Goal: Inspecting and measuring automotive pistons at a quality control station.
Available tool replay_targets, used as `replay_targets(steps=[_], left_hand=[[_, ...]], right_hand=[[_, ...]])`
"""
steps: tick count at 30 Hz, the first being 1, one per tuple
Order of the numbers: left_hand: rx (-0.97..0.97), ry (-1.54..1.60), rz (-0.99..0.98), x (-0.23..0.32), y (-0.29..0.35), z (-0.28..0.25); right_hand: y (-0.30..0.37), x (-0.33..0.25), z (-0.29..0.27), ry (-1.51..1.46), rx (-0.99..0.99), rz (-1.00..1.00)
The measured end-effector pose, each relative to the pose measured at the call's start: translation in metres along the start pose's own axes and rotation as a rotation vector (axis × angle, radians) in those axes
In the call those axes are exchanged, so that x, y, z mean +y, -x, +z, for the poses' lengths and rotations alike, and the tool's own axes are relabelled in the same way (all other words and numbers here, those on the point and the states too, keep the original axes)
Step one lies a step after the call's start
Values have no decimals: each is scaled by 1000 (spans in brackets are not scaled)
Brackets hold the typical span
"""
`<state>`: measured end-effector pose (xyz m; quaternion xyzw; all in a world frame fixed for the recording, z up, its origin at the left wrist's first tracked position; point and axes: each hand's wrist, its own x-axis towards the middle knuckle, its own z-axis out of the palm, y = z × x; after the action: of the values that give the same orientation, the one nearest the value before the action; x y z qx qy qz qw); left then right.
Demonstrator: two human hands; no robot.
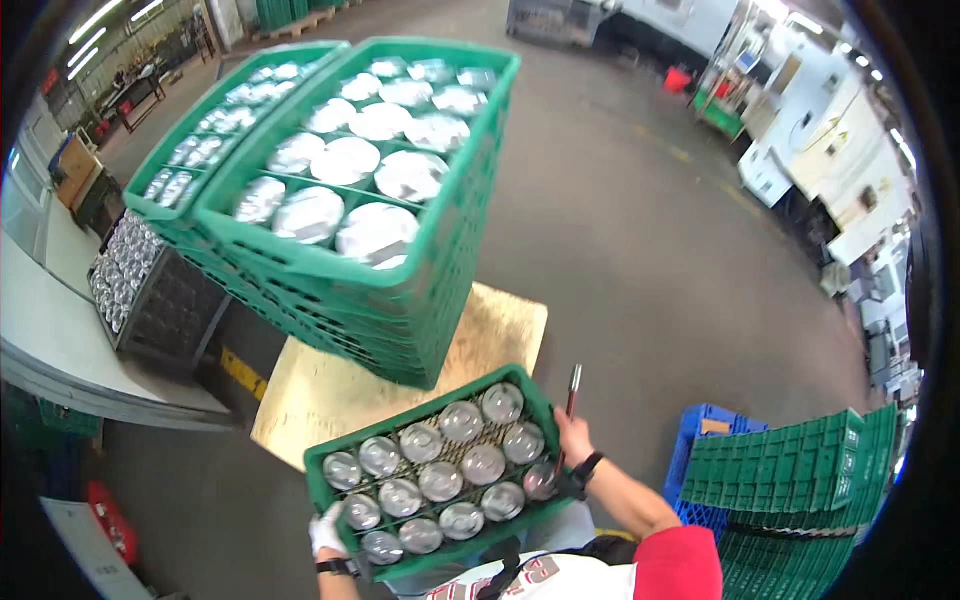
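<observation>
The person's left hand, covered by a white glove, sits low on the left, fingers bent inward, with a black wristband below it and only a short stretch of left forearm showing. The bare right hand reaches farther forward, its fingers closed in a grip; a dark band circles that wrist, and the bare right forearm slants back rightward to a red sleeve

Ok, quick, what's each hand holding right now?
Left hand: gloved, closed on the left end of the green crate.
Right hand: closed around a slim pen-like tool, at the crate's right end.
</observation>
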<state>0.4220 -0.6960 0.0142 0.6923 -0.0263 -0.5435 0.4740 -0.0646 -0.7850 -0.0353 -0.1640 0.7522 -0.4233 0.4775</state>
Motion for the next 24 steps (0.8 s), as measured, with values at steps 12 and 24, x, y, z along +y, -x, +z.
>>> replay_targets(steps=[12, 24], left_hand=[[165, -88, -665, -292, -84, 75], [146, 89, -577, -371, -232, 166]], right_hand=[[-235, 9, 5, 704, -165, -96], [-462, 61, 117, 598, -240, -104]])
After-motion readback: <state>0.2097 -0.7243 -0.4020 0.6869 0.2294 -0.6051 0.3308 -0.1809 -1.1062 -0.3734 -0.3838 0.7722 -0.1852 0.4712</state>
